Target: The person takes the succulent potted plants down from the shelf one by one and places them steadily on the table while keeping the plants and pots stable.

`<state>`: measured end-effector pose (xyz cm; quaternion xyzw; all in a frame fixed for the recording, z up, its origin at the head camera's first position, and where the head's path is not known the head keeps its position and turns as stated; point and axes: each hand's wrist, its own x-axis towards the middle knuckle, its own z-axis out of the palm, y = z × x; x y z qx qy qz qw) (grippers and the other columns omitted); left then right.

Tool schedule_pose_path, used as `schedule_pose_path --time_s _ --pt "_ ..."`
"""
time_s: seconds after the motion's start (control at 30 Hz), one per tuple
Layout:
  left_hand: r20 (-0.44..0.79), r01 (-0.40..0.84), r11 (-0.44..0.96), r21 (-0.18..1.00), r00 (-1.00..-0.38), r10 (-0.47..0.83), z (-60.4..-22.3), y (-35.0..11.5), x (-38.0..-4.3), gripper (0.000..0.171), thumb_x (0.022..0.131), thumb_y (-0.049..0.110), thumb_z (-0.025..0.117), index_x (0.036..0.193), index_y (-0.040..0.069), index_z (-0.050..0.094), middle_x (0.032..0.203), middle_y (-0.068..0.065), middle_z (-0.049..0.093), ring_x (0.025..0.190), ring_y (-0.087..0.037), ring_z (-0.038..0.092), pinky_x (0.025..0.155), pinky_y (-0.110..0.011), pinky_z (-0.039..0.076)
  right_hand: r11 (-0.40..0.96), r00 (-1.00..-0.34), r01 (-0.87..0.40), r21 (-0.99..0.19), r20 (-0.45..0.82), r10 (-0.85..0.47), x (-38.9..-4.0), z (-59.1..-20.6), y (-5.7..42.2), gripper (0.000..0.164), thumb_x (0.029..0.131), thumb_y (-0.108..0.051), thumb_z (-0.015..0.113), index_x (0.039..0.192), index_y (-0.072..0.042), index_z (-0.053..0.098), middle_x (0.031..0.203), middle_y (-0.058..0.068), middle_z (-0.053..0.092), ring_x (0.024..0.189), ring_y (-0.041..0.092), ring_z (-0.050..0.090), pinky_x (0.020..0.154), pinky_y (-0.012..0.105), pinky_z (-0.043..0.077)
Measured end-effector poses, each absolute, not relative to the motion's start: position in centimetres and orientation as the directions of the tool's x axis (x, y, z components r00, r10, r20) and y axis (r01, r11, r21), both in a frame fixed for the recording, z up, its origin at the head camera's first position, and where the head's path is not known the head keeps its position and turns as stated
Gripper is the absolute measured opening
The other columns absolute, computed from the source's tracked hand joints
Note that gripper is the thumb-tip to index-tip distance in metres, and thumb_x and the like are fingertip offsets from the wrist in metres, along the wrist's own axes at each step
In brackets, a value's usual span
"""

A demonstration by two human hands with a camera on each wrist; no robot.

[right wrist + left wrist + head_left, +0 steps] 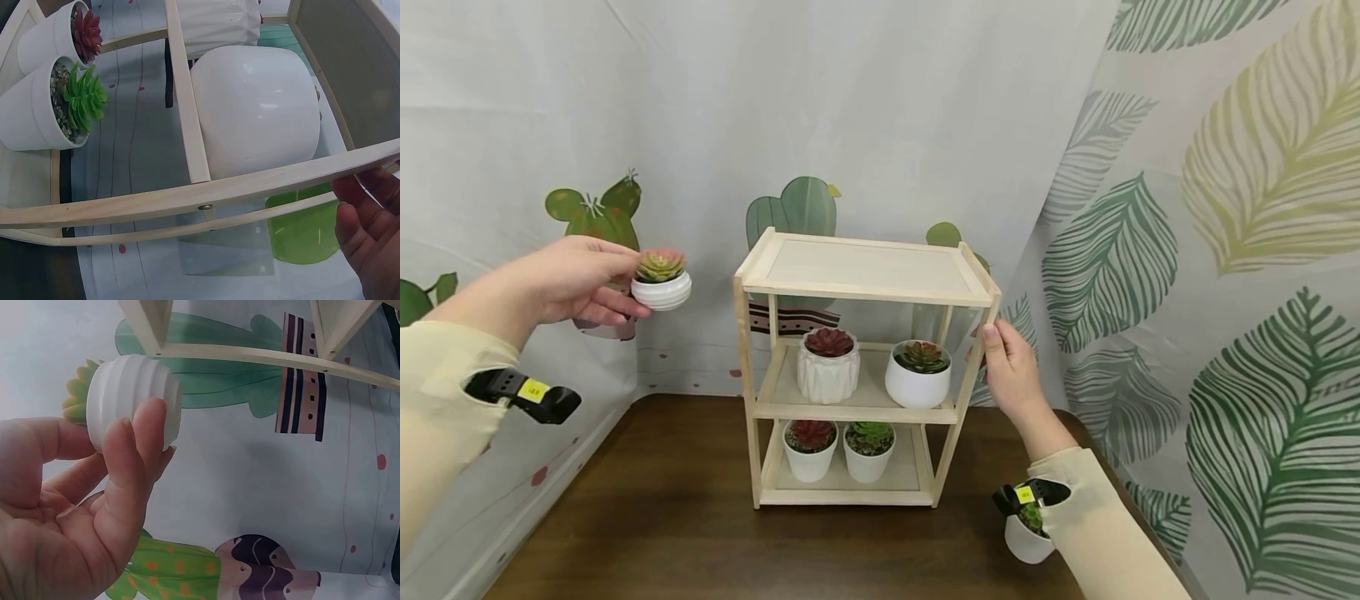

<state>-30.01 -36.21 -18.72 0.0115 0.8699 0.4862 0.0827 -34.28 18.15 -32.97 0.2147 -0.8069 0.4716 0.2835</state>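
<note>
My left hand (587, 279) holds a small potted succulent (661, 280) in the air, left of a wooden shelf. Its pot is white and ribbed, and its leaves are yellow-green with pink tips. In the left wrist view the fingers wrap the white pot (134, 394) at its side and base. My right hand (1013, 367) grips the right front post of the three-tier wooden shelf (880, 271), just below the top board. On the middle tier stand a fluted pot with a red succulent (828, 367) and a round white pot (919, 386) with a dark green succulent.
On the bottom tier sit a red succulent (811, 450) and a green succulent (869, 450) in white pots. Another white pot (1028, 542) stands on the brown table (677, 500) at the right, partly behind the right wrist strap. Patterned curtains (925, 100) hang behind and beside the table.
</note>
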Motion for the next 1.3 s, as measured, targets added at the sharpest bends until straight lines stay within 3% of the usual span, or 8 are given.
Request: schedule_pose_path --time_s 0.2,0.43,0.6,0.77,0.87,1.0,1.3 --pt "-0.155 -0.080 0.507 0.859 -0.982 0.109 -19.7 -36.5 -29.9 0.061 0.112 0.030 0.034 0.159 -0.005 0.018 0.102 0.003 0.068 0.082 -0.013 0.077 0.071 -0.033 0.063 0.458 -0.757 -0.603 -0.653 0.650 -0.068 -34.2 -32.9 18.1 0.034 0.113 -0.029 0.039 0.106 -0.006 0.064 0.084 0.019 0.070 0.059 0.007 0.058 0.052 0.027 0.050" --pt "-0.169 -0.097 0.480 0.872 -0.980 0.108 -21.1 -36.4 -29.7 0.052 0.110 0.027 0.037 0.153 -0.001 0.028 0.098 0.005 0.071 0.081 -0.011 0.076 0.069 -0.031 0.062 0.465 -0.758 -0.596 -0.654 0.649 -0.059 -34.3 -33.2 18.2 0.036 0.113 -0.031 0.038 0.106 -0.005 0.063 0.083 0.019 0.070 0.057 0.012 0.058 0.051 0.028 0.050" --pt "-0.179 -0.109 0.465 0.879 -0.978 0.108 -22.0 -36.3 -29.6 0.054 0.111 0.028 0.037 0.154 -0.001 0.026 0.096 0.003 0.072 0.080 -0.010 0.076 0.069 -0.030 0.062 0.466 -0.752 -0.604 -0.647 0.656 -0.064 -34.6 -33.4 18.2 0.038 0.113 -0.033 0.037 0.105 -0.005 0.062 0.082 0.019 0.070 0.055 0.013 0.058 0.050 0.028 0.050" --pt "-0.181 -0.111 0.451 0.886 -0.977 0.114 -23.0 -36.5 -29.6 0.055 0.111 0.027 0.037 0.156 -0.002 0.025 0.095 0.002 0.074 0.080 -0.011 0.076 0.068 -0.030 0.062 0.458 -0.754 -0.601 -0.655 0.655 -0.052 -34.5 -33.4 18.3 0.035 0.113 -0.030 0.038 0.105 -0.005 0.062 0.083 0.020 0.070 0.055 0.023 0.058 0.051 0.027 0.049" --pt "-0.181 -0.110 0.442 0.890 -0.976 0.121 -23.7 -36.6 -29.5 0.053 0.111 0.027 0.037 0.155 -0.001 0.027 0.096 0.001 0.075 0.081 -0.012 0.077 0.067 -0.031 0.062 0.453 -0.766 -0.586 -0.672 0.642 -0.038 -34.5 -33.3 18.2 0.033 0.113 -0.028 0.038 0.105 -0.005 0.061 0.084 0.020 0.070 0.054 0.017 0.056 0.052 0.026 0.048" --pt "-0.190 -0.110 0.447 0.888 -0.972 0.138 -25.0 -37.0 -29.4 0.058 0.112 0.028 0.035 0.159 -0.004 0.020 0.100 0.002 0.073 0.083 -0.013 0.077 0.068 -0.032 0.063 0.450 -0.783 -0.564 -0.693 0.622 -0.025 -34.4 -33.2 17.9 0.032 0.113 -0.024 0.036 0.106 -0.004 0.061 0.087 0.023 0.070 0.052 0.007 0.052 0.052 0.024 0.047" --pt "-0.212 -0.132 0.414 0.901 -0.965 0.154 -28.4 -37.9 -29.1 0.062 0.112 0.027 0.034 0.160 -0.007 0.012 0.102 0.003 0.071 0.084 -0.015 0.077 0.068 -0.033 0.063 0.443 -0.766 -0.585 -0.679 0.642 -0.027 -31.6 -31.2 16.4 0.029 0.112 -0.015 0.037 0.103 0.003 0.058 0.084 0.027 0.066 0.056 0.005 0.050 0.055 0.023 0.045"
